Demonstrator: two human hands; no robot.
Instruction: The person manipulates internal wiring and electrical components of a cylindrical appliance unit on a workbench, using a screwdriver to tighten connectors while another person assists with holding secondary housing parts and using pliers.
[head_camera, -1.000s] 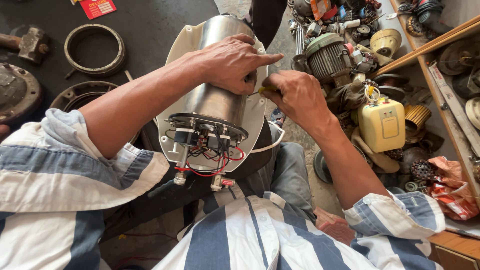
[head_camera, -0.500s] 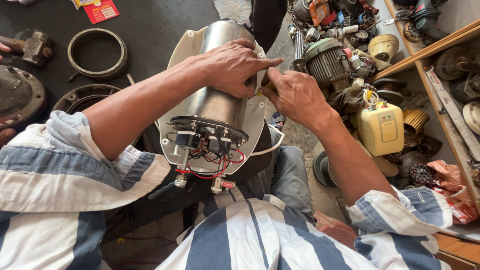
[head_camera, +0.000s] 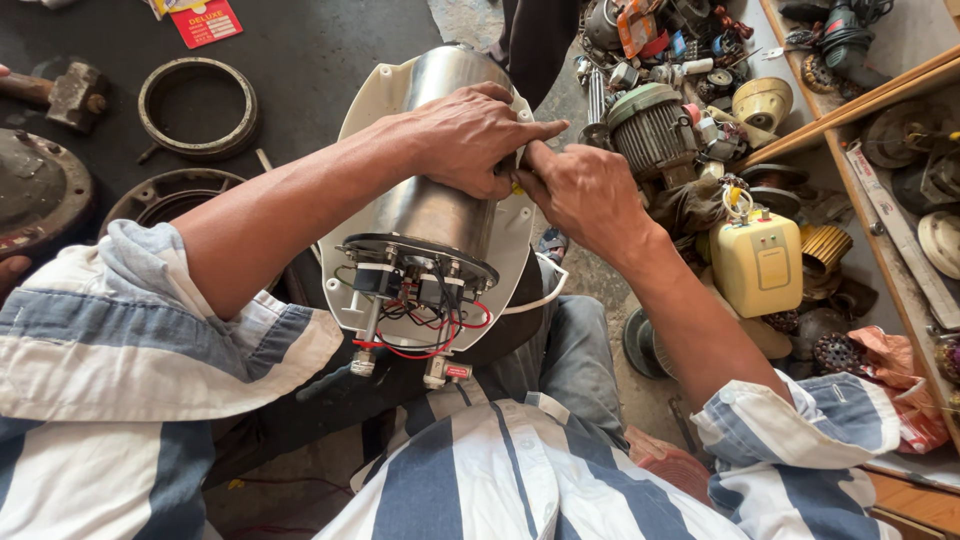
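A dull metal ring (head_camera: 198, 108) lies on the dark floor at left, the left hand (head_camera: 470, 140) lies flat over the shiny steel motor cylinder (head_camera: 440, 190) on the person's lap, and the right hand (head_camera: 585, 195) pinches something yellow, mostly hidden, beside a cluttered parts pile (head_camera: 700, 120).

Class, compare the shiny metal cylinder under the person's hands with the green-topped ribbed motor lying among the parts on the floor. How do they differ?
The metal cylinder is smooth and bright; the ribbed motor is finned and dull grey with a green cap. The cylinder is bigger and sits in a white plastic shell with red and black wires at its near end; the motor lies loose in the pile. The left hand rests on the cylinder; nothing touches the motor. Both are round-bodied.
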